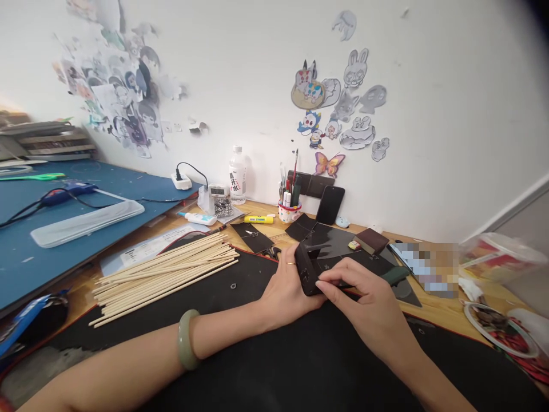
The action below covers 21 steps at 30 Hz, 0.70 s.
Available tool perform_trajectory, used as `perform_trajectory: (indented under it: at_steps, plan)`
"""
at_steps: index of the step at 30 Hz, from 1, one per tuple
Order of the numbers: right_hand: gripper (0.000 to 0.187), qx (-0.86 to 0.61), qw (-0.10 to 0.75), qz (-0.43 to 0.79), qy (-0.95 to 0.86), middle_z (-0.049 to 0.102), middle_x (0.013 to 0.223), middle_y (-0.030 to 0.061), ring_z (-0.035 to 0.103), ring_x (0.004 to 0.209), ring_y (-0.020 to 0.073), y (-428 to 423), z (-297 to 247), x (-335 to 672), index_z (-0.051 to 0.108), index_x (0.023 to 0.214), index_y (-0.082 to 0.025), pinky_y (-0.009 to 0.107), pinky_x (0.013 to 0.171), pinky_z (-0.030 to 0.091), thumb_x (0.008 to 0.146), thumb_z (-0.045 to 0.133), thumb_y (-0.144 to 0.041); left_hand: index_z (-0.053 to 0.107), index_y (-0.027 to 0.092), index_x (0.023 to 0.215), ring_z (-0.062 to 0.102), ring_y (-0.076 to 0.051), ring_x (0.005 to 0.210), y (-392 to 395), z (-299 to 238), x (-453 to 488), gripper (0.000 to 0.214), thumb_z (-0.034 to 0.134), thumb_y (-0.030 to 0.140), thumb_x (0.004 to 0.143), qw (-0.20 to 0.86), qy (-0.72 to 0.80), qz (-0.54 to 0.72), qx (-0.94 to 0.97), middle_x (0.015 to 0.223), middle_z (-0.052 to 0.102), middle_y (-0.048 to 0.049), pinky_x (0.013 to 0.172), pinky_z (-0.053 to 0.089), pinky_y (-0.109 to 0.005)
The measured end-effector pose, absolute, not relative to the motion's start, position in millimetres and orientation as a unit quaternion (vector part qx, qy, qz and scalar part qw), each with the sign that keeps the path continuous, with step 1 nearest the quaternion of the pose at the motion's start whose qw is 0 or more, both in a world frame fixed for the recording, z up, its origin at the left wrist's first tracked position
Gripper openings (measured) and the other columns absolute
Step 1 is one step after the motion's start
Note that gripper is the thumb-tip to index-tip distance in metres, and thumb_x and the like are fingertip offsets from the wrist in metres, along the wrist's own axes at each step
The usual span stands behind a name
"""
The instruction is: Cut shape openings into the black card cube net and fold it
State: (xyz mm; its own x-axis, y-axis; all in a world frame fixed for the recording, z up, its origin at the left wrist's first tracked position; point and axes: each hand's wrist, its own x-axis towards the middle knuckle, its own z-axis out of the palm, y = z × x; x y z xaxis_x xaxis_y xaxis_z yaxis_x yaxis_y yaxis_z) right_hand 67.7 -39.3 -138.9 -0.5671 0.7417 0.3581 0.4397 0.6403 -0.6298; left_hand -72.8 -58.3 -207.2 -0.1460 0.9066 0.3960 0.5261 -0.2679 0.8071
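A small black box (306, 269), open on one side, is tilted above the black desk mat (240, 349). My left hand (281, 289) is closed round the box from the left and below. On the box's near face there is a small raised detail that I cannot make out. My right hand (360, 297) pinches thumb and forefinger together at the box's right edge; whatever lies between those fingertips is hidden. Left of my hands lies a bundle of thin wooden sticks (167, 272). Behind the box are black cut sheets (338, 246) and partly hidden scissors (272, 252).
A cup of pens (289, 209), a leaning phone (330, 206), a yellow glue stick (258, 219), a glue bottle (198, 218) and a water bottle (237, 177) stand or lie at the back. A corded glue gun (68, 193) rests on the blue surface at left. A dark red box (371, 241) sits right.
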Motion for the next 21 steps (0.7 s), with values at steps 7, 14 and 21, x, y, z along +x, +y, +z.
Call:
perform_trajectory:
  at_steps: [7,14,21]
  plan:
    - [0.018,-0.329,0.321,0.212,-0.862,0.060,0.087,0.0010,0.056,0.084,0.0173,-15,-113,87,0.063,0.090,-0.025,0.030,0.077,0.043,0.075,0.060,-0.033,0.014,0.022,0.125,0.041,-0.024,0.112,-57,-209,-72,0.090,0.073,0.029,0.057,0.292,0.484,0.524,0.637,0.120,0.035,-0.0106,0.094,0.037,-0.040]
    - [0.016,-0.323,0.197,0.196,-0.905,0.064,0.091,0.0004,0.057,0.086,0.0178,4,-116,98,0.064,0.088,-0.024,0.030,0.076,0.043,0.074,0.058,-0.026,0.011,0.022,0.125,0.044,-0.024,0.112,-64,-203,-71,0.090,0.072,0.025,0.059,0.410,0.399,0.466,0.675,0.124,0.037,-0.0116,0.093,0.039,-0.039]
    - [0.020,-0.361,0.207,0.187,-0.890,0.066,0.078,-0.0018,0.058,0.071,0.0148,-1,-114,97,0.065,0.077,-0.023,0.025,0.060,0.042,0.082,0.046,-0.028,0.020,0.023,0.125,0.046,-0.026,0.110,-64,-207,-73,0.089,0.075,0.028,0.055,0.411,0.388,0.436,0.700,0.120,0.043,-0.0104,0.092,0.040,-0.043]
